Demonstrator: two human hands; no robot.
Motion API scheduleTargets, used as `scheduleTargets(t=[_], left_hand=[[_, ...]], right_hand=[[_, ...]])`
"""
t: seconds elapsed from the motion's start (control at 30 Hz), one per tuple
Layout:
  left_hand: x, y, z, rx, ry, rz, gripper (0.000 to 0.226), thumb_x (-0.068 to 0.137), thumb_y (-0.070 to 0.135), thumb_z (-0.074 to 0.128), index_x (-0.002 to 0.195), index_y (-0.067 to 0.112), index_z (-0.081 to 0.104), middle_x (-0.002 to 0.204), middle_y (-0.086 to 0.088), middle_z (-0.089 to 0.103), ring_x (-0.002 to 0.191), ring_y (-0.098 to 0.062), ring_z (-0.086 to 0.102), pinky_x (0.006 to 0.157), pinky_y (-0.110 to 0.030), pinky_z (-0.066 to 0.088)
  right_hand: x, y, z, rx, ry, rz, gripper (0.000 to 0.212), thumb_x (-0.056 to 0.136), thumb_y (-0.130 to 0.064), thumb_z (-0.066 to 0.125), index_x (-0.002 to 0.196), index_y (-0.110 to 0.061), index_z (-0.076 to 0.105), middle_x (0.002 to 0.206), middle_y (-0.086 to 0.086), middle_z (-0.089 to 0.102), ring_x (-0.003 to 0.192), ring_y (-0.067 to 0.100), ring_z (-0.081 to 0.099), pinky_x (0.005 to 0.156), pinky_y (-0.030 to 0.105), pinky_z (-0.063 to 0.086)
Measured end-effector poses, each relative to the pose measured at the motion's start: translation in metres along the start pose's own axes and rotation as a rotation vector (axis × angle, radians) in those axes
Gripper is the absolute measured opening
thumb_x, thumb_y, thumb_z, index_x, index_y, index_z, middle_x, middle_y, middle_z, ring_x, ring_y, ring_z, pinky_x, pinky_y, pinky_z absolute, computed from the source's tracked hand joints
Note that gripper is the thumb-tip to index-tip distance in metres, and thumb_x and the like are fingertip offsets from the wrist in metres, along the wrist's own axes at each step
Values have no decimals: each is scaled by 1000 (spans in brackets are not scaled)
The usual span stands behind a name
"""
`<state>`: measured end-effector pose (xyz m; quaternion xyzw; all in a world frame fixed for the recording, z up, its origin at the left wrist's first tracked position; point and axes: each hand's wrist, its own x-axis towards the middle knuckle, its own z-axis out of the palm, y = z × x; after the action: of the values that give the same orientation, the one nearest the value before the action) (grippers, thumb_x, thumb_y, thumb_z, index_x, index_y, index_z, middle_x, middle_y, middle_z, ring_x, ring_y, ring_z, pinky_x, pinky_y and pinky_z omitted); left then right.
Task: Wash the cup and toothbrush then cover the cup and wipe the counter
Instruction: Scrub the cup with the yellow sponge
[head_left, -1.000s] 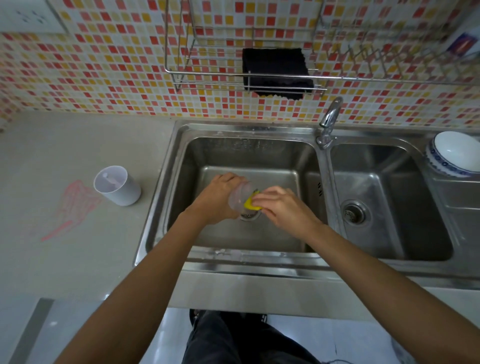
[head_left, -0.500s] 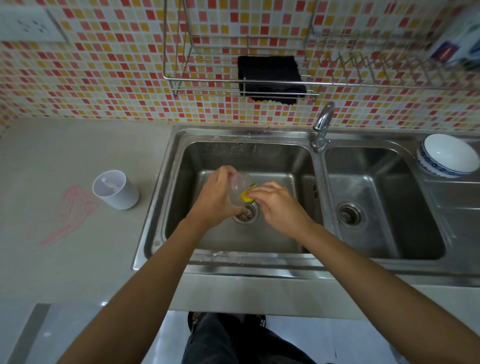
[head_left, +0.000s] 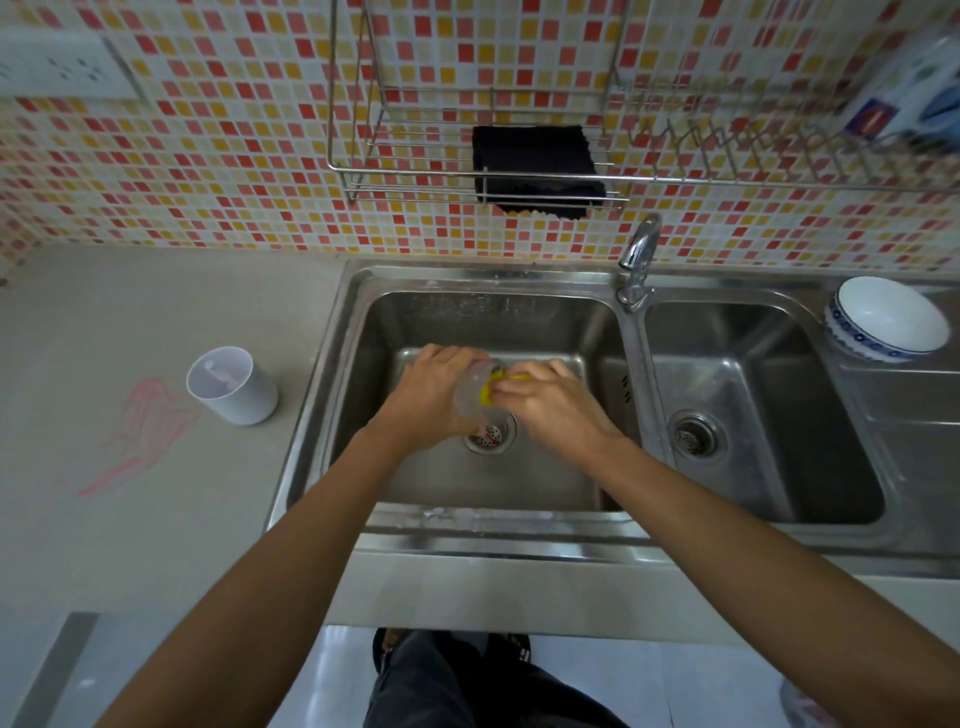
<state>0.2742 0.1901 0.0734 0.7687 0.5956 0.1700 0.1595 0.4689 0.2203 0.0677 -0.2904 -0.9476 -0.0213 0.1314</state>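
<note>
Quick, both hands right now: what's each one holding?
Left hand: closed around the clear plastic cup, over the left sink basin.
Right hand: closed on a yellow scrubbing sponge, pressed into the cup's mouth.

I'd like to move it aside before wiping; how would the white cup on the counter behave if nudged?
The white cup looks like thin plastic, so probably light and easy to slide on the smooth counter. It is taller than wide and seems to lean, so a high push might tip it. Being round, it would likely roll if it fell.
</note>
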Motion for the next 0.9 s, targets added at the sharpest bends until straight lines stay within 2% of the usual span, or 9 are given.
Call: scheduleTargets(t=[0.13,0.3,0.43,0.53,0.6,0.67,0.77,0.83,0.9], left_hand=[[3,3,-7,7,41,55,81,53,30,89,125,12,56,121,-3,62,111,-23,56,92,-27,28],[0,-2,-7,37,-32,-6,81,59,34,86,131,14,52,127,-3,59,114,-26,49,98,-34,38],[2,6,-13,55,-91,18,82,60,28,88,132,13,51,130,-4,57,120,-24,47,99,-28,27],[10,9,-18,57,-94,30,83,59,29,88,132,15,52,131,-1,57,122,-21,48,100,-27,24],[14,3,-18,28,-98,13,86,56,33,89,132,16,52,130,1,57,120,-19,50,99,-25,23],[13,-1,-20,18,-121,0,88,56,34,89,133,17,50,131,1,56,121,-20,48,98,-24,23],[6,-2,-19,-1,-160,-32,87,62,30,88,137,15,46,135,0,52,123,-20,42,92,-18,21],[2,-4,-17,-21,-166,-49,87,63,29,87,138,15,45,137,-1,51,124,-18,41,91,-16,19],[3,-4,-18,-49,-160,-61,87,63,29,87,138,14,46,138,-1,51,125,-18,41,90,-14,19]], right_hand=[[-6,-2,11,95,100,123,30,77,-10,55,98,-22,74,101,-8,72,96,21,60,80,32,39],[-1,-20,7,847,-106,585,22,88,-5,61,103,-14,74,100,4,73,87,14,65,74,19,47],[4,-4,9,415,-113,230,32,79,0,67,103,-19,74,99,0,73,90,21,60,79,36,49],[9,10,4,88,-52,7,41,64,-3,70,99,-24,72,100,-9,72,97,24,60,75,34,39],[8,13,4,111,16,57,42,63,-2,73,100,-24,73,100,-10,72,100,21,57,77,32,37],[0,10,9,332,22,184,35,73,-1,72,101,-21,75,99,-3,73,96,22,60,84,32,48],[-9,2,11,625,-125,315,28,86,-8,65,109,-20,72,102,5,72,94,18,61,85,20,43],[-12,4,13,574,-126,237,31,84,-8,67,114,-17,70,112,4,71,100,16,57,88,17,36],[-12,9,18,439,-84,99,37,78,-6,72,114,-14,69,117,2,69,105,19,57,94,25,40]])
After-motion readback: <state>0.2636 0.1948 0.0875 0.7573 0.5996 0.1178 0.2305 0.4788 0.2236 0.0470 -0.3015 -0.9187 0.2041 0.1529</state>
